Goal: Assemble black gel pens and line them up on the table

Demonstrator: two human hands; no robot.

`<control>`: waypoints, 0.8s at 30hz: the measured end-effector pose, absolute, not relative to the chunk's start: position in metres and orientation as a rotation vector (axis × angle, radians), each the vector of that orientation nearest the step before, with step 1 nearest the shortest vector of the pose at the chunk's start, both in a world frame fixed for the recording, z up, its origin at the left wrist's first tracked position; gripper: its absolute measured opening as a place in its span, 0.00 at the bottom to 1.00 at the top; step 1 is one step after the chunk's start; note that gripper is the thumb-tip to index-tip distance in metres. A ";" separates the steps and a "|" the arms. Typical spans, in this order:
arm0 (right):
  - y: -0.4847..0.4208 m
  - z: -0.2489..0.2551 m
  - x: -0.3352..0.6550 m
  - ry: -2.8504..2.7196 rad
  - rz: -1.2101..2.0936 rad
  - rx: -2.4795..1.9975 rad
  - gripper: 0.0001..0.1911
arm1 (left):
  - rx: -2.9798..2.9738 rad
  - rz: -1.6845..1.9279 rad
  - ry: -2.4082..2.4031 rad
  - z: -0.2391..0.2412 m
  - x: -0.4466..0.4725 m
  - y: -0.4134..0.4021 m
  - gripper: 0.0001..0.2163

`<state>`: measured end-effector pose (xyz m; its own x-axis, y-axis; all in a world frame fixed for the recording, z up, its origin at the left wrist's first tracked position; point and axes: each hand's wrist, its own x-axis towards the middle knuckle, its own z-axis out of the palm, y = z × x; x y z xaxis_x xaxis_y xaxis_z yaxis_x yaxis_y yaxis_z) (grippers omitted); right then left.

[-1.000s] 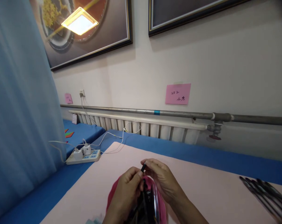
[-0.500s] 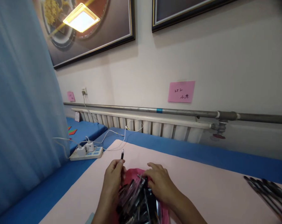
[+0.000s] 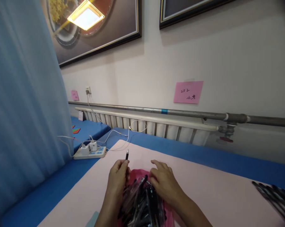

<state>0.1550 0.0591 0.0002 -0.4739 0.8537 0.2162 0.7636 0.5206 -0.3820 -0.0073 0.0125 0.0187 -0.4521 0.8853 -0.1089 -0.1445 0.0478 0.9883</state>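
on the pink mat [image 3: 203, 186], the left hand [image 3: 117, 176] pinches one pen [image 3: 127, 155] upright; the right hand [image 3: 163, 183] rests spread, gripping nothing, on the pen heap [image 3: 142, 205]. pens judged light, stiff, slippery; grasp mid-barrel.

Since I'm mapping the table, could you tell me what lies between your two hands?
In the head view, a pink pouch heaped with black pens lies between the left hand and right hand.

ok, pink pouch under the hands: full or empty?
Full. The pink pouch bulges with a heap of black pens, spilling toward the camera between the left hand and right hand.
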 end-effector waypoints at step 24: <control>0.055 0.026 0.160 -2.133 0.753 -1.112 0.06 | 0.931 1.378 1.327 0.016 0.001 0.012 0.16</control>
<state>0.1598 0.0546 0.0262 -0.4600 0.8510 0.2533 0.5032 0.4849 -0.7153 0.0009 0.0117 0.0164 -0.2361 0.9669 -0.0964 -0.1331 0.0661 0.9889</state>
